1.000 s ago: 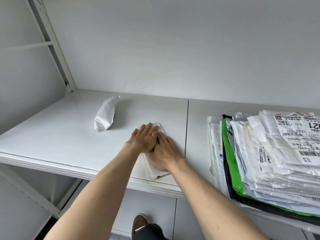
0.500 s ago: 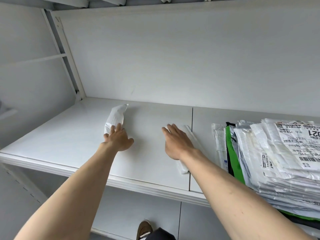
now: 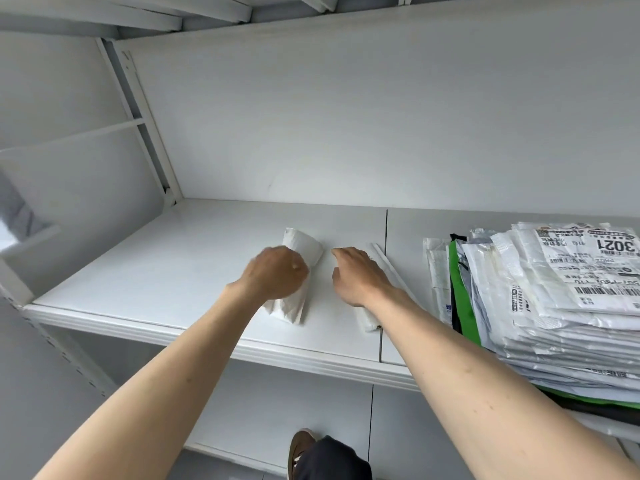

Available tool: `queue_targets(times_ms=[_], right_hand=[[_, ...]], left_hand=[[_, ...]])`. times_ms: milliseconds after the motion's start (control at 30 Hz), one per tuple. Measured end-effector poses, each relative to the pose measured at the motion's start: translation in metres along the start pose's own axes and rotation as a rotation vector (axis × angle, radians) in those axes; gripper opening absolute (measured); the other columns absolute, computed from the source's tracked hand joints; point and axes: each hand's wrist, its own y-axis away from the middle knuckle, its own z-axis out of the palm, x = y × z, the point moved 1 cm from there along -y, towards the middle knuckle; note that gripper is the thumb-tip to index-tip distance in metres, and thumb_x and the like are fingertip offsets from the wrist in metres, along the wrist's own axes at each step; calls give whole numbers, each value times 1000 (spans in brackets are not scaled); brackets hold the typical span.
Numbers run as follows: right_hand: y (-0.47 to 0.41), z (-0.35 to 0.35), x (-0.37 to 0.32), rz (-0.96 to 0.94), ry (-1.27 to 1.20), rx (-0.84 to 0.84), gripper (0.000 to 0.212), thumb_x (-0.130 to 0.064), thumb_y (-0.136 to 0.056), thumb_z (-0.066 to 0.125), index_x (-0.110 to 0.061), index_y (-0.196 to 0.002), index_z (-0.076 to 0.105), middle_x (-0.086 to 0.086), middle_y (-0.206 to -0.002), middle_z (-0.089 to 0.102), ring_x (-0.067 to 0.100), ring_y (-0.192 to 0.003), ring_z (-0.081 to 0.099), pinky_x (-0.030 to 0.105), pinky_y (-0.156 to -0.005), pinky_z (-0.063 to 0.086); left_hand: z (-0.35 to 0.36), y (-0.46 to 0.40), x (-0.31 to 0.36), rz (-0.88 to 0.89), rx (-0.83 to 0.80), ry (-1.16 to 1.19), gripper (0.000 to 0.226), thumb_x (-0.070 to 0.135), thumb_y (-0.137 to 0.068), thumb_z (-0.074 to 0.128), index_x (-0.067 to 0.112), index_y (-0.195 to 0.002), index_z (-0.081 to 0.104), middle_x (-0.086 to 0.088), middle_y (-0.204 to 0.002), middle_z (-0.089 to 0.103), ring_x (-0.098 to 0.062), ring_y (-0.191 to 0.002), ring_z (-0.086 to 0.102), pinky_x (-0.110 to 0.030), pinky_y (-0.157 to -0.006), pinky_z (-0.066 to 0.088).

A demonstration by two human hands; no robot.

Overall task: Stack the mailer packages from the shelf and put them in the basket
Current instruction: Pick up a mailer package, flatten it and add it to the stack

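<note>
A small crumpled white mailer (image 3: 304, 249) lies on the white shelf (image 3: 180, 268), and my left hand (image 3: 277, 275) grips it from above, its image blurred by motion. Just to the right, my right hand (image 3: 360, 277) rests with curled fingers on a flat white mailer (image 3: 382, 263) that lies near the shelf's seam. The two mailers sit a short gap apart. A tall stack of mailer packages (image 3: 540, 292), white with one green and one black, fills the right of the shelf. No basket is in view.
The shelf's back wall (image 3: 346, 133) and a metal upright (image 3: 138, 123) at the back left bound the space. Bare shelf surface lies to the left of my hands. My shoe (image 3: 301, 448) shows on the floor below the shelf's front edge.
My left hand left the flat mailer, took the crumpled one at the back left and dragged it right toward the flat one. My right hand stayed on the flat mailer.
</note>
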Motion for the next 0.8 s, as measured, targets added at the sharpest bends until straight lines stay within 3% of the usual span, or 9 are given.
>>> queue_targets(times_ms=[67, 133, 167, 267, 433, 533, 600, 700, 800], right_hand=[[2, 0, 1, 18, -38, -13, 44, -13, -97, 35, -8, -141, 40, 10, -148, 39, 29, -138, 33, 39, -107, 34], [3, 1, 3, 20, -70, -24, 44, -15, -98, 35, -8, -141, 39, 11, -148, 39, 29, -137, 34, 40, -107, 35], [2, 2, 2, 17, -87, -30, 44, -16, -99, 35, -8, -142, 39, 11, -149, 39, 29, -137, 35, 41, -108, 35], [-6, 7, -4, 11, -159, -48, 45, -20, -101, 33, -8, -143, 38, 12, -150, 38, 29, -138, 36, 43, -111, 34], [-34, 22, -31, -35, -205, -34, 45, -25, -102, 33, -8, -143, 38, 10, -152, 34, 26, -141, 31, 42, -112, 31], [-51, 35, -47, -70, -204, -72, 43, -23, -103, 29, -8, -143, 36, 6, -157, 22, 21, -147, 14, 41, -115, 25], [-63, 40, -50, -67, -196, -66, 39, -21, -103, 28, -8, -137, 40, 5, -153, 26, 21, -147, 14, 39, -112, 28], [-83, 39, -46, -78, -150, -26, 40, -23, -104, 28, -9, -138, 41, 6, -151, 29, 20, -146, 15, 39, -111, 27], [-107, 47, -43, -85, -110, -72, 44, -29, -103, 26, -7, -139, 41, 9, -148, 34, 23, -142, 20, 39, -113, 25]], left_hand=[[7, -4, -13, -1, 58, -58, 44, 32, -97, 41, 28, -140, 47, 1, -155, 30, -23, -144, 25, -45, -108, 32], [24, -3, -24, -22, -69, -59, 56, 35, -102, 30, 19, -154, 16, 1, -164, 1, -21, -150, 3, -49, -113, 21], [36, -1, -27, -14, -112, -58, 59, 36, -103, 27, 15, -155, 9, -2, -164, -2, -22, -150, 2, -49, -114, 21], [63, 13, -27, -21, -80, 45, 55, 30, -103, 30, 8, -152, 16, -10, -161, 12, -29, -145, 20, -46, -114, 27], [70, 23, -12, 112, -78, -82, 39, 20, -98, 32, 10, -134, 44, -12, -134, 46, -32, -124, 45, -38, -103, 36], [55, 7, -15, 22, 20, -13, 36, 20, -92, 38, 14, -125, 50, -9, -118, 53, -31, -114, 48, -35, -94, 40], [56, -8, -20, 5, 81, 7, 50, 32, -82, 40, 14, -128, 46, -4, -124, 51, -25, -125, 42, -33, -104, 36], [68, -22, -21, -47, 26, 49, 72, 44, -92, 28, 12, -154, 10, -4, -161, 11, -27, -150, 2, -41, -121, 13], [92, -24, -18, -5, -56, -123, 66, 36, -103, 20, 16, -153, -19, -7, -159, -25, -24, -145, -26, -45, -120, -5]])
